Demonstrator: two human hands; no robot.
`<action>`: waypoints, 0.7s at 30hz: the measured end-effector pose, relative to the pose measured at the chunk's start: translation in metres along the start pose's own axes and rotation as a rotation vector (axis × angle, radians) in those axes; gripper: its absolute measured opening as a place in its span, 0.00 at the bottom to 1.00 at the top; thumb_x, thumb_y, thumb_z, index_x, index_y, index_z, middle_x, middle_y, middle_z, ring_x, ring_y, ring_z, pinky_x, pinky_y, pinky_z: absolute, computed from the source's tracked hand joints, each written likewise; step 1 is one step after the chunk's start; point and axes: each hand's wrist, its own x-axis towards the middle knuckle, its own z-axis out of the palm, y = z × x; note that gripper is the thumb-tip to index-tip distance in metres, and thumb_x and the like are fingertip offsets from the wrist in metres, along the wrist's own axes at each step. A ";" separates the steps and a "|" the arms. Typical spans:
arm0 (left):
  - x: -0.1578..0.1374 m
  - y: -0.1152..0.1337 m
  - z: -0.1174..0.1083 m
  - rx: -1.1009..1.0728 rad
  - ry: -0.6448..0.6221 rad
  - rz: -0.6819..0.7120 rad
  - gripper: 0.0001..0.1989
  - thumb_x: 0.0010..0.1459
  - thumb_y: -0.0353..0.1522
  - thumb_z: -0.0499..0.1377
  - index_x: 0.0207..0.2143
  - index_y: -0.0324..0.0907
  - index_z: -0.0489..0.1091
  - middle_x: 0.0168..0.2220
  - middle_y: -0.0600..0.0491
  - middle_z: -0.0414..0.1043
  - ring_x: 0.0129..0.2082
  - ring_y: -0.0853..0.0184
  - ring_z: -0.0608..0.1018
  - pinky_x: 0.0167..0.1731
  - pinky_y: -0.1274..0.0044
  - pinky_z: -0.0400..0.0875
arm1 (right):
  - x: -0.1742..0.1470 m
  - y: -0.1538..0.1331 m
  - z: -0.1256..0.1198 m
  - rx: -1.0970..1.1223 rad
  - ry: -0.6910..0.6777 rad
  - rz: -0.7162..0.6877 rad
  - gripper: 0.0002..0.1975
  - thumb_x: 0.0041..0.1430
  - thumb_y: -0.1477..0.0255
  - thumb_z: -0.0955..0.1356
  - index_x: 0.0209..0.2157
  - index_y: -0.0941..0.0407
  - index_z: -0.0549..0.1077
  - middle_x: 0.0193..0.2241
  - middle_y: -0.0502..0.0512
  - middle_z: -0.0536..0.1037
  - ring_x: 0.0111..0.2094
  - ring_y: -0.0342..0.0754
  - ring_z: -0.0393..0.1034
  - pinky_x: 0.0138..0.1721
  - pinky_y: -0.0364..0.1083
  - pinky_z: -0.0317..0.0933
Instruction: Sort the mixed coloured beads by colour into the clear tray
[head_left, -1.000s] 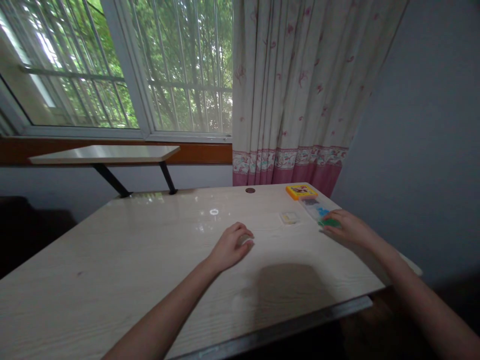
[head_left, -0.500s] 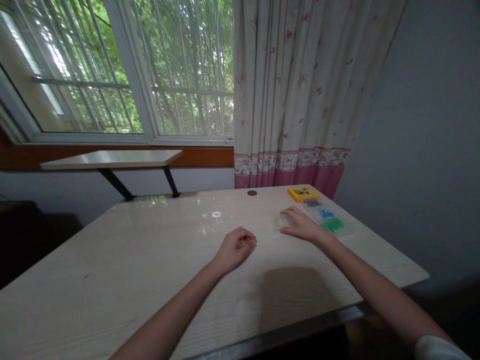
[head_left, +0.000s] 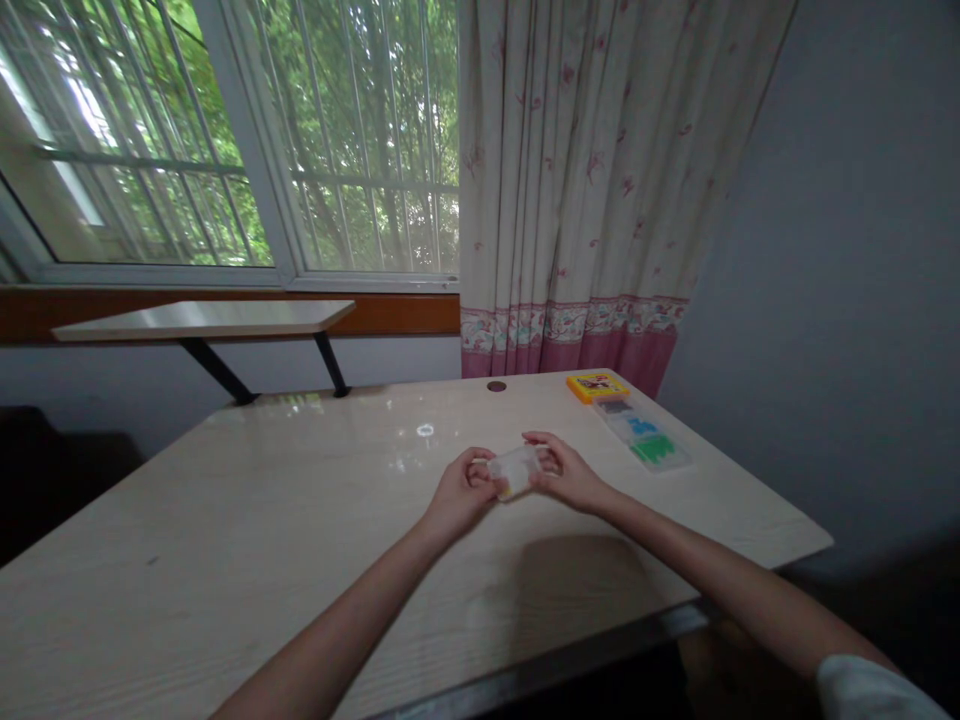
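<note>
**At a Desk (head_left: 300, 540) by the Window (head_left: 367, 140), a Small Clear Case (head_left: 514, 470) Is Held From Both Sides**

At the near middle of the pale wood-grain desk, seen from where I stand in the room, a person's left grip (head_left: 460, 490) and right grip (head_left: 574, 476) are clamped on opposite ends of the clear case. The case sits squarely between the two, bridging the gap from one set of fingers to the other. The left thumb laps over the near left corner; the right fingers curl at the right end, thumb toward the near edge. A touch of yellow shows low in the case, beside the left thumb. Whether the case clears the desk or rests on it, I cannot tell.

Well apart, off the person's right grip, a clear tray (head_left: 680, 461) lies slanted along the desk, with green pieces (head_left: 652, 449) nearest the person, blue pieces (head_left: 643, 427) in the middle and dark pieces (head_left: 616, 406) at the far end. Just beyond it, at the far right corner, lies a yellow-orange box (head_left: 596, 388) with a picture on its top. Behind hangs a pink-hemmed, flowered curtain (head_left: 574, 180); to the left, a raised shelf (head_left: 210, 318) stands on dark supports.
</note>
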 end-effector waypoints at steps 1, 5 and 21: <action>0.000 0.001 0.000 0.004 -0.003 0.001 0.22 0.34 0.32 0.65 0.33 0.39 0.60 0.18 0.62 0.63 0.15 0.77 0.66 0.19 0.84 0.59 | 0.001 0.001 0.001 0.076 -0.011 0.064 0.28 0.47 0.59 0.67 0.48 0.56 0.61 0.37 0.55 0.68 0.34 0.44 0.66 0.36 0.45 0.62; -0.004 0.003 0.002 0.060 -0.073 0.023 0.22 0.37 0.34 0.64 0.35 0.38 0.59 0.20 0.61 0.64 0.17 0.76 0.68 0.20 0.84 0.59 | 0.006 -0.005 -0.007 0.155 -0.064 0.196 0.23 0.46 0.61 0.69 0.43 0.57 0.63 0.25 0.48 0.68 0.26 0.41 0.65 0.29 0.42 0.60; -0.008 -0.001 -0.007 0.481 -0.137 0.182 0.11 0.50 0.34 0.54 0.36 0.37 0.64 0.27 0.55 0.67 0.20 0.76 0.66 0.20 0.83 0.57 | -0.126 -0.003 -0.213 -0.259 -0.098 0.821 0.21 0.41 0.54 0.68 0.31 0.58 0.73 0.26 0.55 0.73 0.26 0.44 0.66 0.26 0.40 0.63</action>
